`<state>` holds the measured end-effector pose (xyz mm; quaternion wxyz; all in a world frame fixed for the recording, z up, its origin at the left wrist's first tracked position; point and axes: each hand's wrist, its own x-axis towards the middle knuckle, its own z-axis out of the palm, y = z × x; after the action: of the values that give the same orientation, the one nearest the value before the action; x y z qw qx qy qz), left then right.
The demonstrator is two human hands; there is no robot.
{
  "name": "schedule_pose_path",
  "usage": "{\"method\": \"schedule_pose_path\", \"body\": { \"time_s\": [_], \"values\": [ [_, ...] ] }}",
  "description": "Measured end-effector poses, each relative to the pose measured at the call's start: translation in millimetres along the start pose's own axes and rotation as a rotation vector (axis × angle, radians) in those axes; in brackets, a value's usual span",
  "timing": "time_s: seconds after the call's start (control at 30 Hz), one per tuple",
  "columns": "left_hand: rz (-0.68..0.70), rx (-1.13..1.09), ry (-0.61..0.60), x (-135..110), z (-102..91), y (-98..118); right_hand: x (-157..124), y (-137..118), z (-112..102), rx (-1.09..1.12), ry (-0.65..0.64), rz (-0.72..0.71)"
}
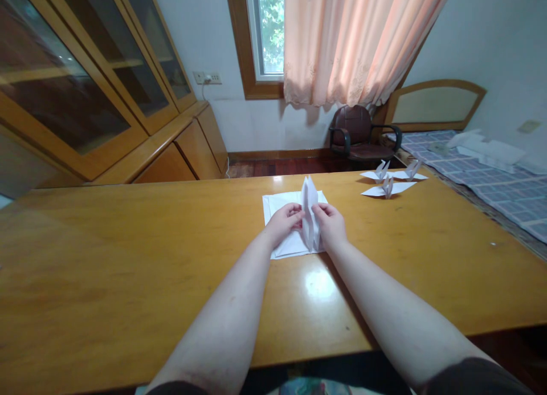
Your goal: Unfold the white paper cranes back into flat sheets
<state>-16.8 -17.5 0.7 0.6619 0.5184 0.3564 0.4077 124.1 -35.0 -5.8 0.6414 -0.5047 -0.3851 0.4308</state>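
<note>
A narrow folded white paper piece [309, 204] stands upright between my two hands over a small stack of white sheets [277, 204] on the wooden table [128, 252]. My left hand [284, 223] pinches the folded piece from the left side. My right hand [330, 224] pinches it from the right. Both hands have their fingers closed on the paper and almost touch each other.
Three finished white paper cranes [388, 185] sit on the table at the back right. Beyond the table are a dark armchair [361, 134], a bed with a checked cover [491, 178], a wooden glass-door cabinet [94, 87] and a curtained window [342, 41].
</note>
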Motion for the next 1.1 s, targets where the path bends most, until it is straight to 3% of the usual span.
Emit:
{"method": "schedule_pose_path", "body": {
  "time_s": [0.27, 0.5, 0.77, 0.97, 1.1],
  "values": [
    [-0.076, 0.114, -0.13, -6.3, 4.5, 0.9, 6.0, 8.2, -1.1, 0.15, 0.077, 0.014],
    [0.062, 0.21, 0.147, -1.3, -2.2, 0.0, 3.8, 6.5, 0.5, 0.121, -0.105, 0.084],
    [0.202, 0.214, 0.148, 0.1, -0.4, -1.0, -1.2, -0.5, 2.0, -0.17, -0.154, 0.01],
    [0.187, 0.101, 0.241, 7.0, -5.0, -5.1, -0.5, 1.4, 3.0, -0.091, -0.139, 0.006],
    [0.224, 0.197, 0.256, 6.3, -6.7, -3.1, -2.0, 0.9, 3.9, -0.064, -0.112, 0.0]
  ]
}}
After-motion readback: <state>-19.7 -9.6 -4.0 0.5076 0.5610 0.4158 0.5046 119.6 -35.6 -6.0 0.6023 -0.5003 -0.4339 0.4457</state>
